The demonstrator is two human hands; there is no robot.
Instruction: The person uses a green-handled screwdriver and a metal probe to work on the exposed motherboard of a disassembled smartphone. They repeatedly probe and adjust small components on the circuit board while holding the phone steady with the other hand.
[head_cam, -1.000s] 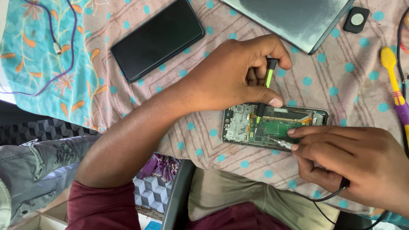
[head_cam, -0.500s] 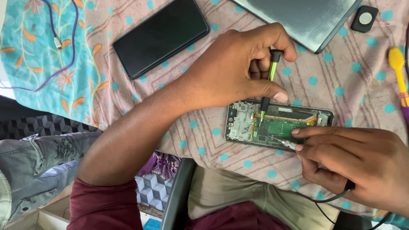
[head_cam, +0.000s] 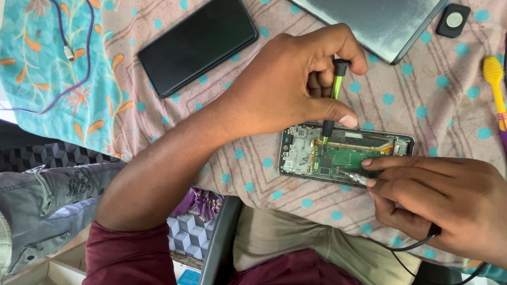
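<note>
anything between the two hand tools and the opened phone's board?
Nothing visible. The left hand holds the green-shafted screwdriver tip-down on the opened phone. The right hand holds a thin metal tool with its tip on the green board. The black phone and toothbrush lie off to the sides.

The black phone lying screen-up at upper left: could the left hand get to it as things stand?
Probably yes. The black phone lies flat on the dotted cloth just beyond the left hand, with nothing on top of it or between them. But that hand's fingers hold a green screwdriver, which would have to go first.
</note>
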